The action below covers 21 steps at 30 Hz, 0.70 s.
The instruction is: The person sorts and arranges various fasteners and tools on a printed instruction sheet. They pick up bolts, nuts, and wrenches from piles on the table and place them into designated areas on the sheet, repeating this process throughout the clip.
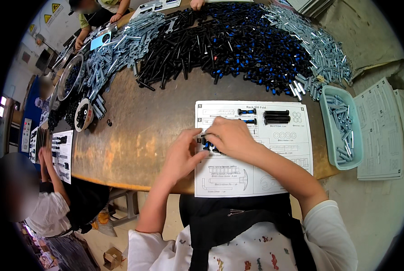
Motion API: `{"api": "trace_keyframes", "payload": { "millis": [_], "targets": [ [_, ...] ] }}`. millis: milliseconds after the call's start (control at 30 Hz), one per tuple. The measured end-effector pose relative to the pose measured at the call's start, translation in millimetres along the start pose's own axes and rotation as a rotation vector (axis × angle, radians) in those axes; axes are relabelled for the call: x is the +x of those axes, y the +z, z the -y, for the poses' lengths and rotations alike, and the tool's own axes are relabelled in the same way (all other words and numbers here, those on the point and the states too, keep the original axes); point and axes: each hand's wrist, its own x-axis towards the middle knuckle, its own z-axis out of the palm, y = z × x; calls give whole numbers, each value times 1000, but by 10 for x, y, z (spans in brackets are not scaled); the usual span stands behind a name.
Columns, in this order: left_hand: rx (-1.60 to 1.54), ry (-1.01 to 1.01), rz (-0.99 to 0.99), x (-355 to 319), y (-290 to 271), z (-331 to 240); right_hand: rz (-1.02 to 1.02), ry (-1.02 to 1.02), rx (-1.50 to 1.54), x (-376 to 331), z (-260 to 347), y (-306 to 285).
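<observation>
A printed parts sheet (296, 167) with line drawings lies at the table's front edge. Over its left part, my left hand (182, 151) curves around a small group of black bolts with blue patches (208, 145), thumb and fingers apart. My right hand (232, 136) reaches across from the right, its bent fingertips closed on a dark bolt at that group; the fingers partly hide it. Two black bolts with blue bands (247, 111) lie in the upper boxes of the sheet. To their right, several long black bolts (276, 117) sit side by side.
Heaped black and blue bolts (238, 45) cover the table's far side, with silvery parts (132, 38) at left and silver sleeves (319, 49) at right. A pale green tray (359, 151) of metal parts stands right; a white bowl (88, 115) left. Co-workers (57, 198) work at left.
</observation>
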Motion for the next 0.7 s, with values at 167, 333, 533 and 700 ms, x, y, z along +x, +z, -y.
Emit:
{"api": "trace_keyframes", "payload": {
  "millis": [167, 333, 533, 700],
  "targets": [
    [147, 226, 106, 175, 50, 8, 145, 161, -32, -453, 55, -268],
    [130, 167, 169, 201, 127, -32, 47, 111, 19, -556, -1, -69],
    [76, 163, 122, 156, 178, -5, 40, 109, 45, -558, -73, -74],
    [71, 230, 51, 113, 250, 21, 10, 69, 40, -545, -52, 3]
  ]
}}
